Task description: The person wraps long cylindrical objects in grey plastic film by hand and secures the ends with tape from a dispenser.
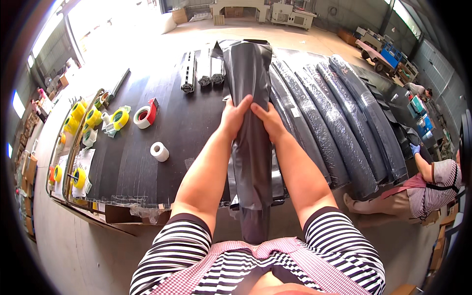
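Note:
A long roll wrapped in black plastic film (251, 73) lies lengthwise before me, its near end reaching past the table edge toward my body. My left hand (236, 115) wraps its left side, thumb on top. Opposite it, my right hand (269, 119) grips the right side, the two thumbs almost meeting. The far end of the film stands loose and wrinkled. Several plastic-wrapped black rolls (319, 123) lie side by side to the right of my right hand. Shorter dark rolls (204, 73) rest beyond my left hand.
On the black table (132, 162) at left are a white roll (159, 152), a red tape dispenser (153, 105) and several yellow tape rolls (119, 118), some on a metal rail. A co-worker in a striped top (437, 187) with a blue glove (415, 149) is at right. Machines (292, 14) stand far back.

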Demonstrator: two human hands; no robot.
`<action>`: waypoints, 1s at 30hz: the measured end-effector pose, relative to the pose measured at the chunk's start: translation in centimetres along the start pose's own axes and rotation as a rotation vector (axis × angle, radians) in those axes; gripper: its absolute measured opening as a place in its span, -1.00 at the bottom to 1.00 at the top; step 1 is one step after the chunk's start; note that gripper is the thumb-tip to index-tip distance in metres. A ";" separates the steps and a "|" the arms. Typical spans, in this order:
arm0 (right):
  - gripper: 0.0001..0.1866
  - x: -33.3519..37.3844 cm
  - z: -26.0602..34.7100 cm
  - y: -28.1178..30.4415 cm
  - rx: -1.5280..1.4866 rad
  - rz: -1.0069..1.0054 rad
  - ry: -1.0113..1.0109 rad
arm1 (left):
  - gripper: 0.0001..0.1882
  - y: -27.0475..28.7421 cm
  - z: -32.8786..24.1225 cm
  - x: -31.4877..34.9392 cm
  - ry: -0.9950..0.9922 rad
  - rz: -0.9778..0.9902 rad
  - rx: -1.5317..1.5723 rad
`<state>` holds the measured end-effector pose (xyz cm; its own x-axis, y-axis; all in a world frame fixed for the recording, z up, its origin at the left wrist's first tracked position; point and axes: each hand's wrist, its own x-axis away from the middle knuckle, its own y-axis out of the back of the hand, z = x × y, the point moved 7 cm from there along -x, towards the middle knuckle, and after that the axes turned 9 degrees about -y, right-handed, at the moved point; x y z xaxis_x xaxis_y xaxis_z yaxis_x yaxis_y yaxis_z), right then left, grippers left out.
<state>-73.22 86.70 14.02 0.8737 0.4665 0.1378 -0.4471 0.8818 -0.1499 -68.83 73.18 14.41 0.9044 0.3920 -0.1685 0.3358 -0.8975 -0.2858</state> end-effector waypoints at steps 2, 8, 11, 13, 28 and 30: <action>-0.40 3.6 -4.3 -0.8 -0.179 0.231 -0.019 | -0.30 1.1 2.7 3.9 -0.121 0.049 -0.042; -0.03 16.1 -14.1 2.8 0.101 0.296 -0.141 | -0.19 3.2 7.9 22.9 -0.131 0.365 -0.514; 0.05 10.1 -8.4 3.5 -0.033 0.234 -0.116 | -0.39 5.2 6.3 15.0 -0.021 0.339 -0.179; 0.06 3.5 -3.9 4.5 -0.122 0.069 0.147 | -0.46 3.1 -0.2 6.6 -0.150 0.220 0.180; -0.20 17.3 -17.9 3.3 0.119 0.188 -0.088 | -0.27 3.4 11.2 23.5 -0.092 0.127 -0.222; -0.16 18.7 -17.6 3.3 0.136 0.206 -0.113 | -0.22 3.2 10.8 24.7 -0.105 0.170 -0.301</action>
<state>-55.01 97.05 -1.11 0.7382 0.6350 0.2277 -0.6414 0.7653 -0.0546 -48.26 82.13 -0.87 0.9272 0.2364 -0.2906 0.2593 -0.9649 0.0425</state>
